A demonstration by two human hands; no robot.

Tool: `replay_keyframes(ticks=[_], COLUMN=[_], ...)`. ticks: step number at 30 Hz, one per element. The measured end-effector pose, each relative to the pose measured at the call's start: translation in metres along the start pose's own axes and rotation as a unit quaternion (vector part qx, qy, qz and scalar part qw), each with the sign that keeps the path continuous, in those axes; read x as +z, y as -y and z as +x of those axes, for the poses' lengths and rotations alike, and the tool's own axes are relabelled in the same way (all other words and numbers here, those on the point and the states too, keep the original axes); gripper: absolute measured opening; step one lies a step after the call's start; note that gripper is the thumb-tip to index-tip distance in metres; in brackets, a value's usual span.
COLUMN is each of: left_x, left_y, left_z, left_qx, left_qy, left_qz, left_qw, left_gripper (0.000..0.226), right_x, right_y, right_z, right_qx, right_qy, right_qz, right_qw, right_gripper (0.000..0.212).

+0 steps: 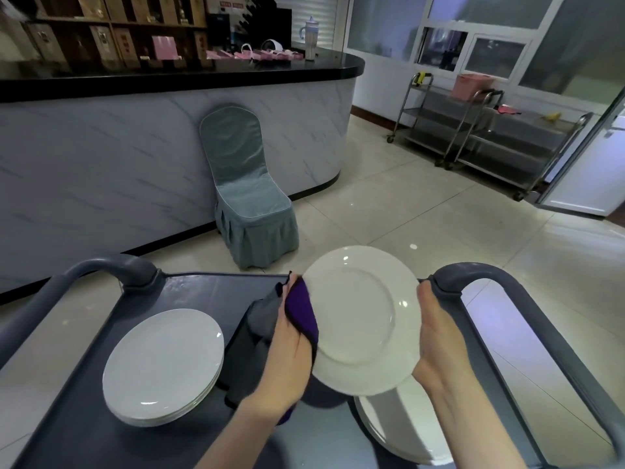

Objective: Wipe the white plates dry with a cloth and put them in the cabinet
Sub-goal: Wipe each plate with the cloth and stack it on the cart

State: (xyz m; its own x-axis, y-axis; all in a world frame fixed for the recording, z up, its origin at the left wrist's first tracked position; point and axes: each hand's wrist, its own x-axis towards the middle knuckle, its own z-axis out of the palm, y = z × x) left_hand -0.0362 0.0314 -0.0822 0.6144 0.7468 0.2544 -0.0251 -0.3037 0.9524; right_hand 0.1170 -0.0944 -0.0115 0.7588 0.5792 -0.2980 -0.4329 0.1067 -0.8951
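Holding one white plate up over the right side of a grey cart, tilted so its face shows. Round and glossy, with a broad flat rim, a shallow sunken centre and small glints of light on the surface. Gripping its right edge with the right hand, thumb lying along the front of the rim, fingers hidden behind. Pinching a cloth onto the left rim with the left hand: purple face folded over the edge, grey side hanging down toward the cart, fingertips hidden under the fabric. Resting on the cart's left side, a stack of plates, same white. Sitting lower right, partly under the raised plate and the right forearm, a second stack. Standing beyond on the tiled floor, a covered chair against a marble-patterned counter.
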Motion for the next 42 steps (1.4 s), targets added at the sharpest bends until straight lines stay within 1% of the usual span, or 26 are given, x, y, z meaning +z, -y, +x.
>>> replay_keyframes(ticks=[1,2,3,5,6,7,8,10,12,13,14,15,16,17,18,19,20,23,24,28,32,35,38,40,42], left_x=[0.006,0.014,0.023,0.041,0.047,0.05,0.048,0.039,0.029,0.024,0.02,0.018,0.021,0.022,0.025,0.032,0.037,0.043,0.042,0.039,0.036,0.038,0.043,0.045,0.046], left_y=[0.004,0.007,0.009,0.005,0.002,0.001,0.0,0.006,0.014,0.023,0.025,0.022,0.02,0.02,0.015,0.008,0.001,-0.024,-0.033,-0.047,-0.051,-0.045,-0.033,-0.029,-0.033], left_z=[-0.01,-0.018,-0.026,-0.032,-0.033,-0.031,-0.028,-0.022,-0.023,-0.024,-0.024,-0.029,-0.034,-0.034,-0.032,-0.032,-0.031,-0.024,-0.019,0.006,0.022,0.004,-0.027,-0.03,-0.021], left_qx=[0.023,0.052,0.074,0.107,0.113,0.118,0.122,0.134,0.157,0.137,0.103,0.085,0.045,0.066,0.096,0.118,0.111,0.143,0.138,0.096,0.075,0.095,0.124,0.124,0.123], left_qy=[-0.032,-0.056,-0.062,-0.049,-0.028,-0.01,-0.001,0.031,0.012,-0.011,-0.031,-0.029,-0.03,-0.016,-0.001,-0.015,-0.021,0.034,0.056,0.11,0.125,0.121,0.126,0.131,0.127], left_qz=[0.055,0.129,0.201,0.338,0.381,0.392,0.388,0.343,0.307,0.279,0.221,0.182,0.144,0.163,0.219,0.281,0.313,0.376,0.391,0.379,0.365,0.363,0.402,0.399,0.38], left_qw=[0.998,0.989,0.975,0.934,0.917,0.912,0.913,0.929,0.939,0.95,0.969,0.979,0.988,0.984,0.971,0.952,0.943,0.915,0.908,0.914,0.92,0.919,0.898,0.899,0.908], left_gripper=[0.063,0.07,0.077,0.082,0.08,0.079,0.077,0.078,0.072,0.065,0.056,0.046,0.042,0.046,0.059,0.07,0.075,0.069,0.066,0.057,0.055,0.06,0.066,0.064,0.062], right_x=[0.001,0.004,0.008,0.017,0.021,0.025,0.027,0.026,0.023,0.022,0.02,0.019,0.019,0.02,0.022,0.024,0.027,0.034,0.036,0.042,0.044,0.042,0.037,0.036,0.035], right_y=[0.0,-0.001,-0.002,-0.008,-0.011,-0.013,-0.015,-0.015,-0.009,-0.006,-0.002,0.002,0.005,0.007,0.006,0.004,0.001,-0.012,-0.017,-0.035,-0.037,-0.026,-0.018,-0.018,-0.022], right_z=[0.002,0.003,0.004,0.005,0.005,0.003,0.002,0.002,0.003,0.004,0.005,0.005,0.005,0.004,0.003,0.001,-0.002,-0.015,-0.019,-0.035,-0.04,-0.035,-0.03,-0.031,-0.035], right_qx=[0.003,0.007,0.012,0.018,0.024,0.03,0.038,0.037,0.028,0.024,0.015,0.008,0.003,0.0,-0.001,0.003,0.013,0.034,0.039,0.046,0.041,0.012,0.013,0.025,0.033], right_qy=[-0.01,-0.023,-0.035,-0.062,-0.07,-0.074,-0.073,-0.077,-0.07,-0.065,-0.068,-0.073,-0.078,-0.079,-0.076,-0.073,-0.071,-0.058,-0.049,-0.022,-0.013,-0.027,-0.035,-0.036,-0.038], right_qz=[0.018,0.033,0.043,0.051,0.068,0.085,0.097,0.102,0.108,0.11,0.119,0.125,0.127,0.118,0.099,0.081,0.076,0.061,0.049,0.0,-0.031,-0.039,-0.026,-0.027,-0.024], right_qw=[1.0,0.999,0.998,0.997,0.995,0.993,0.992,0.991,0.991,0.991,0.99,0.989,0.989,0.99,0.992,0.994,0.995,0.996,0.997,0.999,0.999,0.999,0.999,0.999,0.998], right_gripper=[0.043,0.039,0.039,0.04,0.038,0.037,0.036,0.035,0.033,0.032,0.029,0.027,0.027,0.031,0.037,0.041,0.041,0.038,0.039,0.04,0.038,0.038,0.043,0.043,0.042])
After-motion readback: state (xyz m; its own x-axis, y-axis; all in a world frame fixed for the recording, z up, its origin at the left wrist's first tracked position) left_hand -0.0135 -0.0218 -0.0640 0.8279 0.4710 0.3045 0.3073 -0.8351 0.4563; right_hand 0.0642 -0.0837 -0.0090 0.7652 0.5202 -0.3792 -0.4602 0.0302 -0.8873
